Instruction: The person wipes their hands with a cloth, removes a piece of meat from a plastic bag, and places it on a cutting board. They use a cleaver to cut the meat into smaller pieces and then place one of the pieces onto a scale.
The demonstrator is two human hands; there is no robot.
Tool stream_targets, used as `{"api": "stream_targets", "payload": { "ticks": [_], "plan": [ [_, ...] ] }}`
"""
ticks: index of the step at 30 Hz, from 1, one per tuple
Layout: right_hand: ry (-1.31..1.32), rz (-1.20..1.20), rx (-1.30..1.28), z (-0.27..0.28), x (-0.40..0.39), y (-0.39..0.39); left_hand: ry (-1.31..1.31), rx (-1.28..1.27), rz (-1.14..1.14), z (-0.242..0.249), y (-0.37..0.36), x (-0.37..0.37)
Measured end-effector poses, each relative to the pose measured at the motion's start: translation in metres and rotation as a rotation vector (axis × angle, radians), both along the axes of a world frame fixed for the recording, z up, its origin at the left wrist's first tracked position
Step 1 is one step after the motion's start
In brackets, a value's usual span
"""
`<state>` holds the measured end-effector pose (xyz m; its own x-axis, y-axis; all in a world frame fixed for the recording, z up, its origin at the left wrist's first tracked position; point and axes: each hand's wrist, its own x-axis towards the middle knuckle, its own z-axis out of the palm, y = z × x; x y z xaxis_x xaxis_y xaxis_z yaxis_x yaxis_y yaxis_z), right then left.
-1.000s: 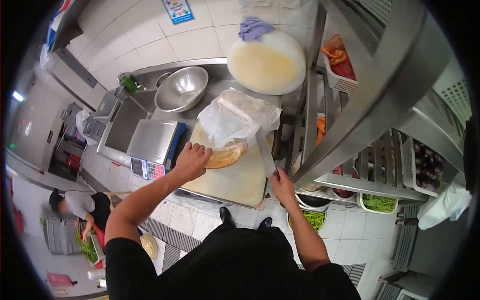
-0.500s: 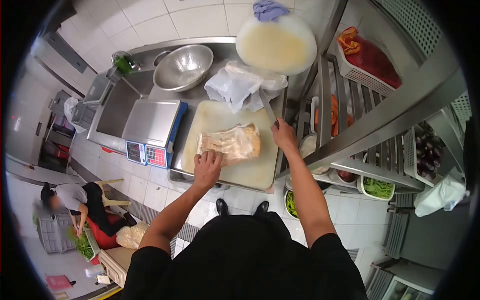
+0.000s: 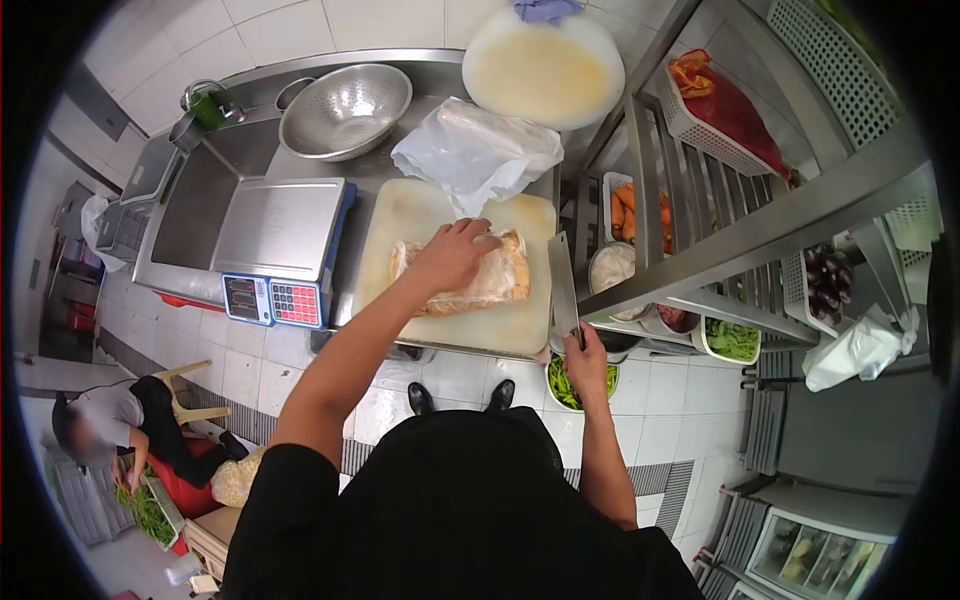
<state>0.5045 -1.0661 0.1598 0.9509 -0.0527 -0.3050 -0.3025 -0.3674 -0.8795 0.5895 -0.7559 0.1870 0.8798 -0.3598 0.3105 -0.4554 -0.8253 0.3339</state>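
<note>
A pale cutting board (image 3: pixel 500 325) lies on the steel counter in front of me. On it rests a bagged slab of pale meat (image 3: pixel 497 283), wrapped in clear plastic. My left hand (image 3: pixel 452 255) presses down on top of this package. My right hand (image 3: pixel 587 362) grips the handle of a cleaver (image 3: pixel 563 286), held at the board's right edge with its blade pointing away from me, apart from the package.
A crumpled plastic bag (image 3: pixel 476 150) lies behind the board, a round white board (image 3: pixel 543 72) and a metal colander (image 3: pixel 345 108) further back. A digital scale (image 3: pixel 277 245) sits left, beside a sink. Shelves with vegetable baskets (image 3: pixel 725 115) stand right. Another person (image 3: pixel 110 425) crouches on the floor at left.
The package went from lifted to flat on the board. My left hand moved from its near edge onto its top. My right hand drew the cleaver back toward me along the board's right edge.
</note>
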Motion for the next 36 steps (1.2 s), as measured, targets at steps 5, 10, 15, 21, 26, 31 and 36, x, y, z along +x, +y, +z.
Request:
{"api": "stream_targets", "payload": {
  "ticks": [5, 10, 15, 21, 26, 31, 36],
  "plan": [
    [0.013, -0.054, 0.018, 0.001, -0.019, -0.009, 0.141, 0.329, -0.139, 0.003, -0.006, 0.022],
    [0.052, -0.07, 0.004, 0.009, -0.024, -0.009, 0.132, 0.328, -0.205, 0.008, -0.007, 0.021],
    [-0.009, -0.036, 0.057, -0.006, -0.016, -0.012, 0.124, 0.368, -0.251, 0.001, -0.013, 0.02],
    [-0.015, 0.015, 0.159, 0.005, -0.01, -0.011, 0.286, 0.537, -0.289, 0.037, -0.03, 0.013],
    [0.086, 0.006, 0.272, 0.023, -0.004, -0.004, 0.351, 0.215, -0.286, 0.003, -0.018, 0.027],
    [0.146, 0.013, 0.362, 0.019, 0.011, 0.036, 0.458, 0.099, -0.194, 0.006, -0.009, 0.039],
    [0.124, 0.028, 0.327, 0.013, 0.026, 0.061, 0.457, 0.003, -0.08, -0.005, 0.007, 0.054]
  ]
}}
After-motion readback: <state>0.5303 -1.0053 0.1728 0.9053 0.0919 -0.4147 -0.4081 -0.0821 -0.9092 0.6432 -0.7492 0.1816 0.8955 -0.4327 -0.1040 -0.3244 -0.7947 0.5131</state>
